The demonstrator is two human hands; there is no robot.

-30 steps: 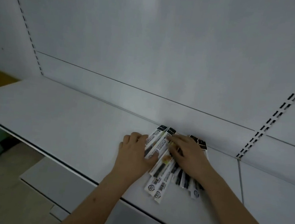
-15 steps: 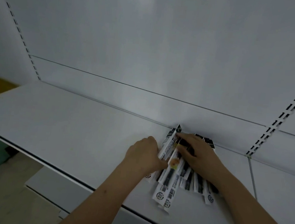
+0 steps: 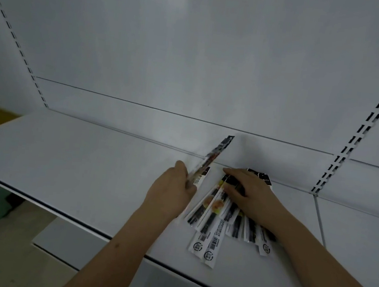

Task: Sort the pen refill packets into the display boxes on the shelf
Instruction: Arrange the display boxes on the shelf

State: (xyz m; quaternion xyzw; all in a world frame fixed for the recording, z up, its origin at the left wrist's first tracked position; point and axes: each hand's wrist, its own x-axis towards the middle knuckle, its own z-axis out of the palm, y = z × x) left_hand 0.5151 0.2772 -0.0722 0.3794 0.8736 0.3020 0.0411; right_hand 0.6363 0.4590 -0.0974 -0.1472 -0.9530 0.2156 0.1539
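Note:
Several long white pen refill packets point(image 3: 215, 226) lie fanned out on the white shelf point(image 3: 63, 164), their barcoded ends toward the front edge. My left hand point(image 3: 171, 193) grips one or two packets point(image 3: 215, 155) lifted off the pile, tilted up with the black end toward the back panel; this part is blurred. My right hand point(image 3: 248, 195) rests flat on the pile with its fingers spread over the packets' upper ends. No display box is in view.
The shelf's dark front edge point(image 3: 42, 204) runs diagonally, with a lower shelf point(image 3: 73, 243) beneath it. A white back panel point(image 3: 193, 61) rises behind, flanked by slotted uprights point(image 3: 360, 129). Bare shelf stretches to the left of the pile.
My left hand has closed on packets at the pile's left side and raised them, tilting them up and away from the pile. My right hand has stayed pressed on the remaining packets.

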